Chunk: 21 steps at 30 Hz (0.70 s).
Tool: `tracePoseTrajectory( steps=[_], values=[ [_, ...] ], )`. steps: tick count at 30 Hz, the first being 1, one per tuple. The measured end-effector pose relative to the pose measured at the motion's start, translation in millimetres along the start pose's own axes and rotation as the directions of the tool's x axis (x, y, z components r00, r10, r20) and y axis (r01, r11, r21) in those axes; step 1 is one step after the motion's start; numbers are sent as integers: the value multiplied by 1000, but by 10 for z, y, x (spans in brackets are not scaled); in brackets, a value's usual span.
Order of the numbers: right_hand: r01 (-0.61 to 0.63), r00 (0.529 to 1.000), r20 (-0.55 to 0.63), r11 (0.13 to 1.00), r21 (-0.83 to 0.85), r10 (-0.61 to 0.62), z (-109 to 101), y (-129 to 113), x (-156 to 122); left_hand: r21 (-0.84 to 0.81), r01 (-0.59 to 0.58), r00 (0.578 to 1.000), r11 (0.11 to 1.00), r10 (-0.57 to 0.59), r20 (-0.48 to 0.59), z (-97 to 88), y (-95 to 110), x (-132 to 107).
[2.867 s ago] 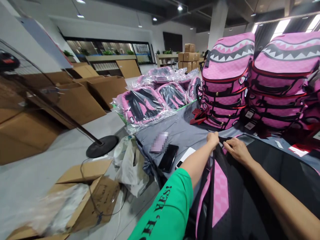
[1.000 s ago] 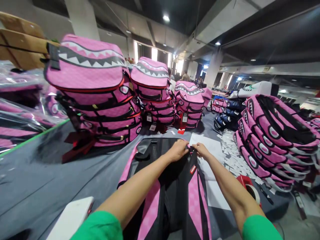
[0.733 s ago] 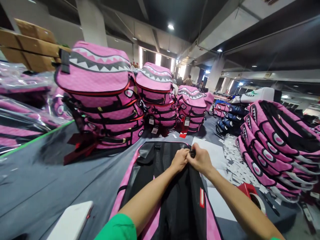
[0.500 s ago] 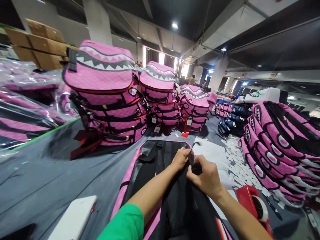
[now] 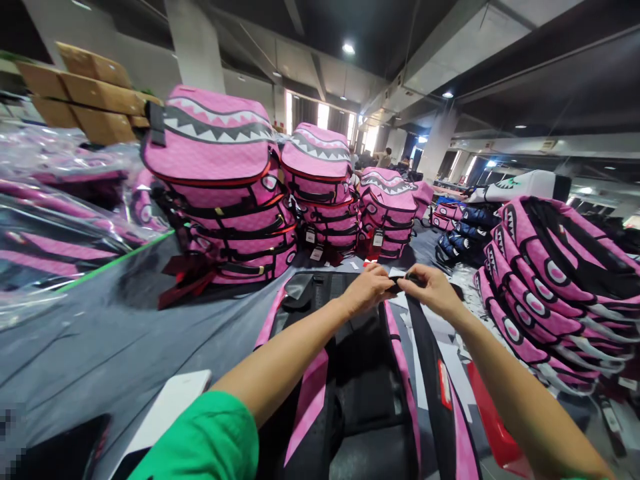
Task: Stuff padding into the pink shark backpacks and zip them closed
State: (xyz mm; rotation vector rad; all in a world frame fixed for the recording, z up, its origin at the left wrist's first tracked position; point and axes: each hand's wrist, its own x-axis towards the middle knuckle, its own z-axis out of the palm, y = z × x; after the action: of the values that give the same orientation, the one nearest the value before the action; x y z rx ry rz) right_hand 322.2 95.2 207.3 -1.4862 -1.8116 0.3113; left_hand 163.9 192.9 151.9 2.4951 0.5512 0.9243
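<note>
A pink and black backpack (image 5: 360,373) lies back-up on the grey table (image 5: 125,333) in front of me. My left hand (image 5: 369,288) and my right hand (image 5: 430,288) meet above its top edge. Both pinch the end of its black shoulder strap (image 5: 433,373), which runs from my fingers down toward me on the right. A small red tag (image 5: 441,375) sits on that strap. The fingers of both hands are closed on the strap end.
Stacks of pink shark-mouth backpacks (image 5: 225,193) stand behind, with another leaning pile (image 5: 550,287) at right. Bagged backpacks (image 5: 55,227) lie at left under cardboard boxes (image 5: 85,93). A white phone (image 5: 170,407) lies near left, a red tape dispenser (image 5: 493,427) near right. Paper slips (image 5: 463,347) litter the table.
My view swung from the left side of the table to straight ahead. My hands pulled the strap end toward me, then lifted it away again, stretching the strap out on the right.
</note>
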Motion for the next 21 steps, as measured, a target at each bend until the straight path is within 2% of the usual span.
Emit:
tracePoseTrajectory(
  steps=[2,4,5,7,8,9,11,12,13,14,16,18,19,20,21],
  values=[
    [-46,997,69,991,126,38,-41,35,157,3,85,995,996,-84,-60,-61,-33,-102],
    [-55,990,136,973,223,25,-11,105,327,-6,171,981,985,-171,-91,-17,27,-343],
    [-37,989,150,969,245,0,41,143,418,-32,210,973,977,-212,-90,40,103,-502],
    [27,990,128,980,198,-54,225,210,603,-201,288,952,936,-302,-44,195,334,-854],
    [67,989,123,990,122,-82,350,238,689,-366,346,928,864,-372,0,274,473,-1030],
    [104,985,132,994,26,-107,489,263,764,-538,412,891,736,-448,69,340,614,-1195],
    [174,967,214,972,-156,-139,785,313,865,-738,533,771,414,-598,221,409,866,-1474],
    [175,962,239,967,-187,-128,926,342,888,-765,576,706,287,-647,289,406,962,-1583],
    [164,961,255,965,-202,-110,1053,374,897,-757,620,644,206,-684,342,375,1032,-1674],
    [140,963,257,969,-203,-85,1162,410,895,-726,668,589,165,-713,380,317,1076,-1748],
    [74,971,238,978,-196,-26,1314,494,890,-601,781,501,170,-745,440,121,1088,-1847],
    [12,975,219,979,-202,33,1393,591,908,-419,866,467,272,-740,484,-162,990,-1862],
    [-15,975,214,978,-207,60,1418,639,925,-321,876,478,361,-737,478,-316,891,-1828],
    [-36,974,212,976,-213,82,1441,684,942,-216,856,515,470,-741,430,-463,754,-1766],
    [-46,973,213,975,-219,94,1465,721,956,-90,811,573,578,-755,318,-591,581,-1676]
  ],
)
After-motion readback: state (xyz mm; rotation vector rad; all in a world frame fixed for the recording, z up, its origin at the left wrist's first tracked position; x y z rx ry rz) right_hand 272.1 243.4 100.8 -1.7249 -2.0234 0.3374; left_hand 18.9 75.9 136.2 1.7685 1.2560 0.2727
